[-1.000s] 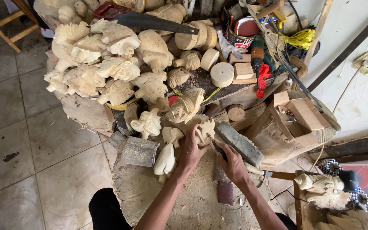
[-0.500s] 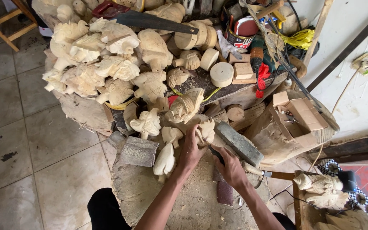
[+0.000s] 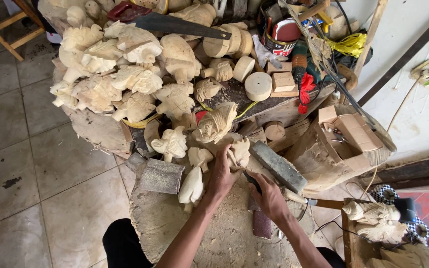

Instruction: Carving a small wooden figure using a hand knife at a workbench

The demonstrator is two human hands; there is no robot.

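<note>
My left hand [image 3: 223, 174] grips a pale unfinished wooden carving [image 3: 240, 152] and presses it down on a round wooden stump [image 3: 184, 223]. My right hand [image 3: 270, 194] is shut on a dark-handled carving tool [image 3: 250, 180] whose tip meets the carving's lower side. A long grey sharpening stone [image 3: 279, 166] lies just right of both hands. Two more small carvings [image 3: 193, 184] lie to the left of my left wrist.
A big heap of pale carved figures [image 3: 125, 79] fills the far side, with a hand saw [image 3: 175, 22] on top. A grey metal block [image 3: 161, 175] sits on the stump's left. An open cardboard box [image 3: 346, 134] is at right, round wooden discs [image 3: 257, 85] and a tin behind. Tiled floor [image 3: 35, 173] lies left.
Both hands have shifted slightly on the carving as the tool works along it; the rest is unchanged.
</note>
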